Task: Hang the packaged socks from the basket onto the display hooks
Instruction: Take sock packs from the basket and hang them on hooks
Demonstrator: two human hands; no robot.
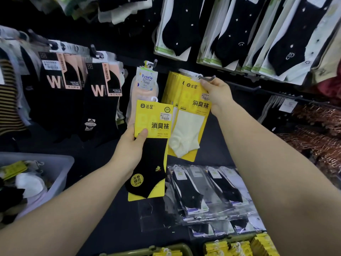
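Dark shop wall [129,41], sock packs [103,85] on hooks [207,77]

A shop: price-labelled sock packs [191,108] hang on hooks [208,77].

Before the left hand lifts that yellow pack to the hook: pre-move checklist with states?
1. Left hand grips the black-sock pack: ok.
2. Pack's white hanger loop free at the top: ok.
3. Right hand at the hook: ok. Whether it grips the hook or a pack's tab: cannot tell.
4. Hook tip showing past the fingers: ok.
5. Sock colour matches the hanging packs: not ok, the front one holds a white sock.
6. Room left on the hook: cannot tell.
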